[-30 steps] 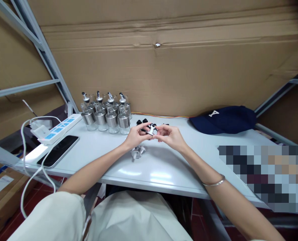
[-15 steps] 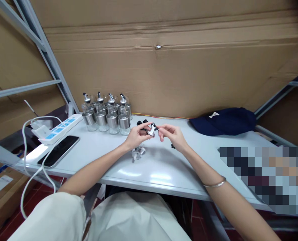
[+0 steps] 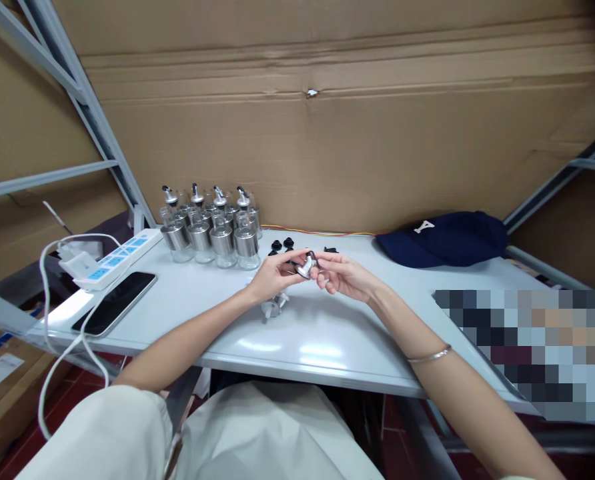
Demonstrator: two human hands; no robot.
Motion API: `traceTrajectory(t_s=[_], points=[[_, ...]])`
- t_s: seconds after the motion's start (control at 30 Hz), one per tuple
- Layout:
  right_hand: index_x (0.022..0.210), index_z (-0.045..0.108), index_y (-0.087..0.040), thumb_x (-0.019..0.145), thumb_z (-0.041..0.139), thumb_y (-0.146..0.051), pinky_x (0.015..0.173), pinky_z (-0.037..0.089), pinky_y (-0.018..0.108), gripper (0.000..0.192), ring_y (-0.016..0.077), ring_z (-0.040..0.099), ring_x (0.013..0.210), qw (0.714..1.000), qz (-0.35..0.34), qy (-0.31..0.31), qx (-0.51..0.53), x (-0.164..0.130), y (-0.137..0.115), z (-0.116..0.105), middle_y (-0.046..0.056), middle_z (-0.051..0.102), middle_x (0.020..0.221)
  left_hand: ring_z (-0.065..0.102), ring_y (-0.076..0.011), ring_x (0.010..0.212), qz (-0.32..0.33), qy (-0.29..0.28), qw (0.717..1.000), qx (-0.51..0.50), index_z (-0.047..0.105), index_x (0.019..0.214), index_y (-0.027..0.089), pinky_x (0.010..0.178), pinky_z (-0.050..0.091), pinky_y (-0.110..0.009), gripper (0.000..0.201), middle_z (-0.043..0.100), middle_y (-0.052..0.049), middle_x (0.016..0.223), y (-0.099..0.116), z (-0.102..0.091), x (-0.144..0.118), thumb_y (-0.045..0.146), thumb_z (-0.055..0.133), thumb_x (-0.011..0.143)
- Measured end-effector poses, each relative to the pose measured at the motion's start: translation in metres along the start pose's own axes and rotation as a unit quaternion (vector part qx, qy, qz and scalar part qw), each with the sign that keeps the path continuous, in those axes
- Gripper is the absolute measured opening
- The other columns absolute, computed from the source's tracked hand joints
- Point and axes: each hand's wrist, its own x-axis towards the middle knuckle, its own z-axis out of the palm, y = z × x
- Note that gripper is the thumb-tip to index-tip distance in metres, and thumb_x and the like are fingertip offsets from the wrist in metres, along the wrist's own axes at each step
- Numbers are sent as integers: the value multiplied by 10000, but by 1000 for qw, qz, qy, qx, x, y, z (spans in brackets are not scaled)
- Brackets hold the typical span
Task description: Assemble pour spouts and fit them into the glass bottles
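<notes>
Over the middle of the white table (image 3: 327,333), my left hand (image 3: 272,273) pinches a small silver pourer spout (image 3: 306,265) by its fingertips. My right hand (image 3: 345,275) lies palm-up just to the right, its fingertips touching the same spout. Another silver spout part (image 3: 273,305) rests on the table below my left hand. Small black caps (image 3: 281,245) lie just behind the hands. Several glass bottles with steel collars and pourer tops (image 3: 212,227) stand in a cluster at the back left.
A white power strip (image 3: 110,257) with a plugged charger and a black phone (image 3: 115,301) lie at the table's left end. A navy cap (image 3: 442,239) sits at the back right. Cardboard (image 3: 327,133) walls the back; grey shelf rails flank both sides.
My right hand has turned palm-up and dropped slightly, fingers staying at the spout. My left hand keeps hold of the spout and has tilted it a little to the right.
</notes>
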Motion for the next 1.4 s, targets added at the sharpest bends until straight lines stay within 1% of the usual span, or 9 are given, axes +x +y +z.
traceTrajectory(t_s=[0.17, 0.27, 0.37, 0.57, 0.73, 0.93, 1.1, 1.2, 1.4], points=[[1002, 573, -121, 802, 678, -230, 528, 559, 182, 251, 131, 688, 635, 997, 35, -72, 22, -1, 0, -3, 78, 711, 791, 618, -79, 692, -15, -26, 999, -16, 592, 1208, 165, 671, 506, -204, 577, 616, -71, 1019, -1, 0, -1, 266, 745, 660], [994, 566, -113, 799, 691, -243, 591, 562, 187, 265, 124, 690, 631, 994, 42, -96, 15, -2, -1, -5, 75, 711, 774, 621, -82, 681, -25, -41, 999, -13, 595, 1207, 169, 663, 503, -207, 587, 621, -62, 1000, -1, 1, -2, 274, 753, 651], [1003, 561, -118, 805, 687, -252, 585, 551, 189, 270, 115, 678, 603, 994, 40, -105, 5, -2, -1, -6, 57, 701, 742, 625, -85, 690, -34, -49, 998, -10, 597, 1204, 176, 646, 491, -190, 572, 626, -54, 985, -1, 1, -2, 265, 746, 660], [979, 583, -131, 784, 697, -245, 521, 515, 189, 253, 89, 620, 522, 997, 14, -80, -4, -2, 1, -3, 9, 658, 667, 632, -78, 690, -37, -50, 998, -12, 596, 1205, 188, 636, 481, -171, 538, 623, -53, 997, 2, 0, -2, 241, 724, 685], [984, 602, -130, 774, 699, -256, 526, 494, 220, 263, 90, 591, 522, 999, -15, -29, -13, 0, -1, 0, -4, 633, 644, 644, -104, 758, -12, -16, 1000, 8, 573, 1221, 171, 744, 513, -229, 565, 610, -82, 1055, 4, 1, -1, 240, 729, 683], [980, 628, -146, 753, 714, -255, 550, 459, 230, 266, 84, 547, 563, 999, -34, -22, 1, 0, -3, 6, -11, 606, 657, 634, -113, 809, 22, -9, 999, 44, 540, 1264, 181, 780, 515, -242, 543, 608, -78, 1050, 4, 2, -1, 230, 672, 739], [995, 615, -160, 746, 714, -245, 562, 432, 239, 281, 92, 520, 584, 999, -30, -7, 6, 0, -2, 8, -21, 566, 625, 613, -100, 812, 24, -12, 1000, -1, 555, 1248, 201, 794, 539, -261, 501, 545, -42, 1028, 4, 2, 0, 206, 634, 753], [1000, 605, -155, 752, 701, -226, 566, 426, 250, 275, 97, 515, 588, 1000, -24, -1, 12, 0, -1, 7, -14, 567, 635, 602, -92, 802, 26, -13, 1000, 11, 553, 1247, 195, 789, 537, -251, 499, 537, -40, 1022, 3, 1, 1, 201, 630, 754], [1040, 589, -163, 756, 706, -241, 614, 449, 249, 316, 78, 521, 569, 999, -37, -5, 24, 2, 2, 8, -21, 584, 682, 624, -103, 840, 47, -10, 998, 30, 457, 1326, 223, 774, 513, -214, 593, 550, -44, 1022, 1, 1, 1, 201, 640, 763]])
